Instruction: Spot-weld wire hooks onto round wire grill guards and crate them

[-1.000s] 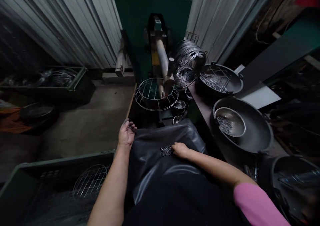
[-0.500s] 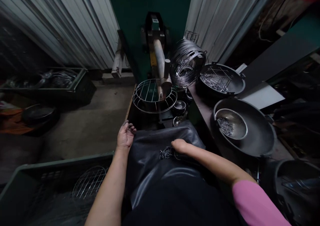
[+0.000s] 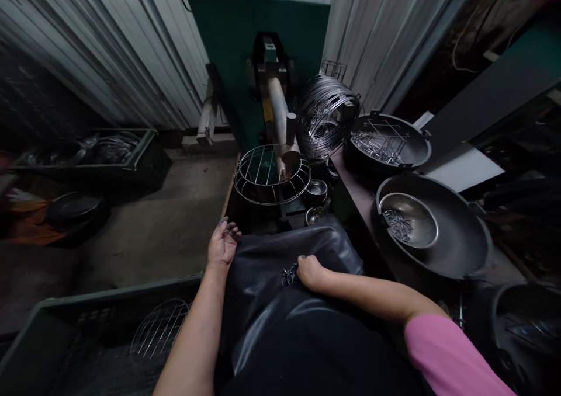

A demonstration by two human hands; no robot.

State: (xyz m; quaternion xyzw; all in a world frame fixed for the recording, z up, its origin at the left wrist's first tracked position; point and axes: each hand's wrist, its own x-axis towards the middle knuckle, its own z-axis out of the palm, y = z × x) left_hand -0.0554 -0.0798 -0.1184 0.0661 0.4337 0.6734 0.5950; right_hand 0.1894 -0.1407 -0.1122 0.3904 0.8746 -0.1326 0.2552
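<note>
My right hand (image 3: 312, 273) is closed at a small pile of short bent wire pieces (image 3: 289, 274), which lies on the dark apron (image 3: 263, 256) across my lap. Some of the pieces stick out beside its fingers; how many are inside the fist is hidden. My left hand (image 3: 224, 243) rests at the apron's left edge, palm up, fingers loosely curled and apart, with nothing in it. Beyond both hands, a round wire rack (image 3: 249, 196) sits around the lower end of the machine's metal arm (image 3: 277, 101).
To the right stand a wide black pan (image 3: 460, 238) with a steel bowl (image 3: 423, 218) of wire pieces, and a second pan (image 3: 418, 145). A wire coil (image 3: 326, 115) leans behind. At lower left, a green crate (image 3: 48, 326) holds another wire rack (image 3: 160, 332).
My right hand has shifted slightly down and left over the wire pieces, covering more of the pile. My left hand stays open at the apron's edge. The whole view has tilted a little upward.
</note>
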